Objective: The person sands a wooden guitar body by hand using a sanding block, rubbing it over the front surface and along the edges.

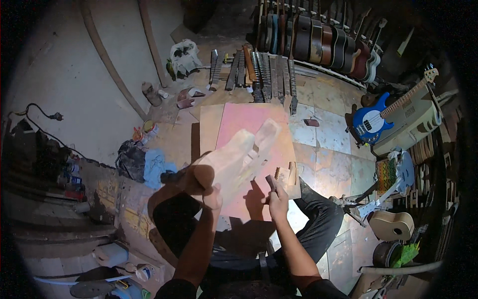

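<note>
A bare pale wooden guitar body (224,162) with two horns lies tilted across a pinkish board (239,117) in front of my lap. My left hand (213,198) is closed on its near edge, next to a rounded brown end. To the right, apart from the body, my right hand (278,200) grips a small dark brown piece that looks like folded sandpaper (270,183). Just beyond that hand, a small light wooden block (283,175) with a dark toothed edge rests on the board.
Several dark guitar necks (271,74) lie beyond the board, before a row of hanging guitars (318,42). A blue bass (373,119) leans at the right, above an acoustic body (392,225). Blue cloth (155,165) and small cans (150,127) sit on the left.
</note>
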The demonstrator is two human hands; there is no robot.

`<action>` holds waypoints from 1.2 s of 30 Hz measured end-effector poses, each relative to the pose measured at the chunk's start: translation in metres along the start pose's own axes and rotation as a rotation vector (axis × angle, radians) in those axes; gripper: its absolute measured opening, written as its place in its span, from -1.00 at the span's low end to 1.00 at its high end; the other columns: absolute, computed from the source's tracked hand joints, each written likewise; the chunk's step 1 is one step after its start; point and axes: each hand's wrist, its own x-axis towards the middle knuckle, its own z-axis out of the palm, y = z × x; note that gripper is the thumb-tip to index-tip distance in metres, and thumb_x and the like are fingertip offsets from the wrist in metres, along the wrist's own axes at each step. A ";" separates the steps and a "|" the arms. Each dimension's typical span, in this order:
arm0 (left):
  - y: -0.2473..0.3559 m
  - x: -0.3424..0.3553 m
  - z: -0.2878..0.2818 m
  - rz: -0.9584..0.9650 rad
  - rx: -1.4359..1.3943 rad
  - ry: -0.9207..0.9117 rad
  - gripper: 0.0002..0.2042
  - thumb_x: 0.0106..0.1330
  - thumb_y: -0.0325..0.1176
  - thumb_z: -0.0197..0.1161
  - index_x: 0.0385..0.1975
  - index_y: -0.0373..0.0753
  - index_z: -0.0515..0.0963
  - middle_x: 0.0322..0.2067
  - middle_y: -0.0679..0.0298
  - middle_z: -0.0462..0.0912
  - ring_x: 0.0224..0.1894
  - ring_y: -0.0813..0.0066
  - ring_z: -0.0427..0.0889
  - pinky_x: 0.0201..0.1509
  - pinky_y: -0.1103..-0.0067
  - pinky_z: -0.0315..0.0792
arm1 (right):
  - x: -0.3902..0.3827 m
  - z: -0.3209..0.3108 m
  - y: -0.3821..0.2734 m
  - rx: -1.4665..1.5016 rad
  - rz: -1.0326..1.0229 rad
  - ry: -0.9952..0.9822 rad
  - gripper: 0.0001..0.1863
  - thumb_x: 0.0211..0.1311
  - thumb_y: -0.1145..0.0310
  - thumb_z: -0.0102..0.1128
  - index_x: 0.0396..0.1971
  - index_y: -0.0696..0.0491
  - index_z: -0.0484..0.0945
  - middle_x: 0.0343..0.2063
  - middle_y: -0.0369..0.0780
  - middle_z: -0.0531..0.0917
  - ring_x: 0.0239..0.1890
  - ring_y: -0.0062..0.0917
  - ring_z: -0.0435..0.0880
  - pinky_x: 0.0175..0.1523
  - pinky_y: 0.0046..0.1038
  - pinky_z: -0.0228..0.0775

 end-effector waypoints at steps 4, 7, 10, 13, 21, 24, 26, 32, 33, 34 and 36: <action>0.052 -0.014 -0.015 0.139 -0.202 -0.137 -0.41 0.19 -0.48 0.30 0.29 -0.42 0.43 0.24 -0.04 0.55 0.26 0.08 0.57 0.41 0.33 0.39 | -0.027 -0.005 -0.095 -0.108 -0.035 0.064 -0.36 0.31 0.68 -0.17 0.39 0.15 0.50 0.24 -0.10 0.67 -0.41 -0.70 0.59 -0.33 -0.60 0.53; 0.165 -0.016 -0.017 0.493 -0.740 -0.142 -0.44 0.22 -0.50 0.37 0.26 -0.45 0.44 0.13 -0.09 0.64 0.17 0.14 0.66 0.32 0.32 0.51 | -0.041 -0.011 -0.162 -0.236 -0.113 -0.002 -0.39 0.26 0.73 -0.14 0.30 0.19 0.58 0.22 -0.05 0.68 0.02 -0.48 0.74 0.01 -0.49 0.58; 0.207 -0.015 -0.038 0.674 -0.370 -0.229 -0.39 0.15 -0.51 0.50 0.24 -0.45 0.48 0.05 -0.07 0.70 0.06 0.21 0.75 0.19 0.36 0.61 | -0.048 -0.004 -0.200 -0.373 -0.478 -0.122 -0.37 0.20 0.77 -0.09 0.29 0.19 0.58 0.26 0.03 0.65 0.23 -0.29 0.72 0.25 -0.38 0.55; 0.215 -0.020 -0.037 0.665 -0.287 -0.224 -0.38 0.04 -0.57 0.63 0.16 -0.43 0.55 -0.01 -0.08 0.75 -0.01 0.17 0.81 0.06 0.39 0.70 | -0.051 0.010 -0.216 -0.498 -0.732 -0.259 -0.32 0.15 0.84 -0.14 0.30 0.21 0.57 0.31 0.09 0.60 0.21 -0.24 0.74 0.24 -0.35 0.58; 0.206 -0.028 -0.043 0.824 -0.263 -0.109 -0.46 0.02 -0.60 0.64 0.05 -0.42 0.58 -0.02 -0.10 0.76 -0.02 0.09 0.82 0.03 0.36 0.72 | -0.021 0.025 -0.214 -0.579 -0.810 -0.250 -0.40 0.17 0.80 0.10 0.24 0.12 0.64 0.25 0.06 0.63 0.18 -0.11 0.75 0.28 -0.32 0.62; 0.208 -0.037 -0.047 0.733 -0.243 -0.238 -0.46 0.01 -0.59 0.66 0.02 -0.42 0.57 -0.04 -0.11 0.76 -0.06 0.07 0.83 0.01 0.33 0.72 | -0.034 0.004 -0.201 -0.575 -0.783 -0.169 -0.43 0.18 0.80 0.07 0.18 0.12 0.68 0.21 0.01 0.68 0.14 -0.17 0.78 0.23 -0.32 0.65; 0.208 -0.041 -0.038 0.716 -0.347 -0.197 -0.48 0.01 -0.58 0.66 0.00 -0.42 0.58 -0.05 -0.10 0.77 -0.03 0.04 0.82 0.02 0.33 0.72 | -0.041 -0.017 -0.194 -0.595 -0.705 -0.109 -0.44 0.17 0.83 0.03 0.14 0.15 0.69 0.18 0.03 0.71 0.17 -0.17 0.76 0.25 -0.31 0.63; 0.199 -0.037 -0.050 0.689 -0.219 -0.236 -0.45 0.14 -0.63 0.53 0.13 -0.36 0.46 0.11 -0.11 0.67 -0.02 0.25 0.61 0.08 0.39 0.54 | -0.045 -0.015 -0.211 -0.487 -0.652 0.026 -0.38 0.16 0.84 -0.04 0.21 0.16 0.66 0.25 0.03 0.66 0.29 -0.17 0.68 0.36 -0.32 0.52; 0.201 -0.041 -0.053 0.669 -0.183 -0.256 -0.45 0.13 -0.63 0.54 0.13 -0.35 0.46 0.12 -0.10 0.67 -0.06 0.30 0.56 0.04 0.42 0.50 | -0.044 -0.008 -0.214 -0.497 -0.660 0.019 -0.38 0.17 0.83 -0.04 0.22 0.15 0.65 0.26 0.03 0.65 0.30 -0.17 0.68 0.37 -0.32 0.51; 0.202 -0.043 -0.049 0.693 -0.209 -0.202 -0.48 0.06 -0.59 0.60 0.05 -0.34 0.55 0.08 -0.02 0.74 -0.34 0.52 0.44 -0.21 0.57 0.44 | -0.038 -0.001 -0.214 -0.504 -0.714 -0.053 -0.35 0.19 0.80 -0.01 0.30 0.12 0.59 0.29 0.04 0.61 0.30 -0.15 0.67 0.37 -0.31 0.52; 0.207 -0.046 -0.041 0.763 -0.230 -0.143 -0.51 -0.01 -0.55 0.66 -0.04 -0.35 0.63 0.03 0.05 0.80 -0.58 0.72 0.40 -0.46 0.70 0.40 | -0.022 0.014 -0.206 -0.567 -0.685 -0.014 -0.33 0.18 0.77 0.03 0.34 0.09 0.55 0.30 0.05 0.59 0.29 -0.15 0.67 0.36 -0.30 0.53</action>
